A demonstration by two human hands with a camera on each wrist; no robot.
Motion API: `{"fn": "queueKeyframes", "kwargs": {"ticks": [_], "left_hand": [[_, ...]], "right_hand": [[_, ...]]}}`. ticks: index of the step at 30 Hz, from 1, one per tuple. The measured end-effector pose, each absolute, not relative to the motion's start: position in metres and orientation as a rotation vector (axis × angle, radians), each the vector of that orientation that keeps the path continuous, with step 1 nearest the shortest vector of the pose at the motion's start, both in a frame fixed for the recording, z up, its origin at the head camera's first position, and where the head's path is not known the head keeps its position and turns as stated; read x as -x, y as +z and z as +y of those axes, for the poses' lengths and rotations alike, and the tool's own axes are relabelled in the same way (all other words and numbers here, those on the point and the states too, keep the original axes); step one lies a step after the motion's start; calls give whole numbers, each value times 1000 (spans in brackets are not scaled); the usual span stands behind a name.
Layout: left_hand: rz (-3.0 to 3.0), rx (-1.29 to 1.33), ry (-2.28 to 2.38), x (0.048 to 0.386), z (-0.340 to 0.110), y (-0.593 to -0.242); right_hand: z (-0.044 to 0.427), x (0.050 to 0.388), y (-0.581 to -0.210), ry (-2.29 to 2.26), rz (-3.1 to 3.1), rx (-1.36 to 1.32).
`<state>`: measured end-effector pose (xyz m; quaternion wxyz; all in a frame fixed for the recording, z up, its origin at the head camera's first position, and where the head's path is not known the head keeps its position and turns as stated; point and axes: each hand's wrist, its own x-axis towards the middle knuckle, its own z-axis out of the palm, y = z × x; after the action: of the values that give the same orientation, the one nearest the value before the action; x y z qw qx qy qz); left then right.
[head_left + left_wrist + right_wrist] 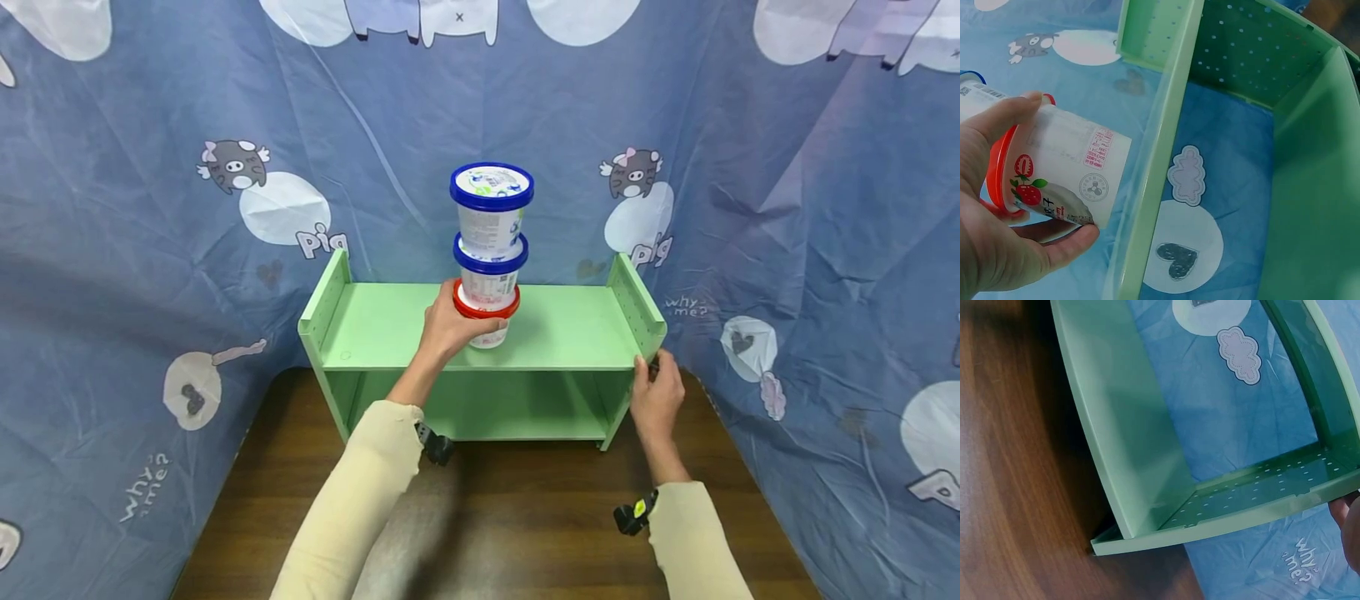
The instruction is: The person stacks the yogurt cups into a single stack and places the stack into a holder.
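Three white tubs stand stacked over the green shelf (570, 325). Uppermost is a blue-lidded tub (491, 217), then a second blue-lidded tub (487, 287). At the bottom is a red-lidded tub (1066, 162) with a strawberry picture. My left hand (453, 325) grips this lowest tub just under its lid, thumb across the near side. In the left wrist view a gap shows between its base and the shelf board. My right hand (657, 396) holds the shelf's right side panel (637, 308) near the front; its fingertips are partly hidden behind the panel.
The shelf has raised side panels and a lower board (480, 417). It stands on a brown wooden surface (525, 517). Blue cloth (405, 125) with pig prints hangs behind and on both sides, close to the shelf ends.
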<state>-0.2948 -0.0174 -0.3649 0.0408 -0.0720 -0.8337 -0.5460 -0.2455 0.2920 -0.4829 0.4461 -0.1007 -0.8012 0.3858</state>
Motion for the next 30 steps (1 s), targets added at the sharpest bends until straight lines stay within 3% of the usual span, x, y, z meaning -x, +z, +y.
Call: {"fn": "queueKeyframes", "kwargs": {"ticks": [30], "left_hand": [[-2602,223,-1697,306,-17,-375]], "right_hand": [[292,244,-481,966,-2000,243]]}}
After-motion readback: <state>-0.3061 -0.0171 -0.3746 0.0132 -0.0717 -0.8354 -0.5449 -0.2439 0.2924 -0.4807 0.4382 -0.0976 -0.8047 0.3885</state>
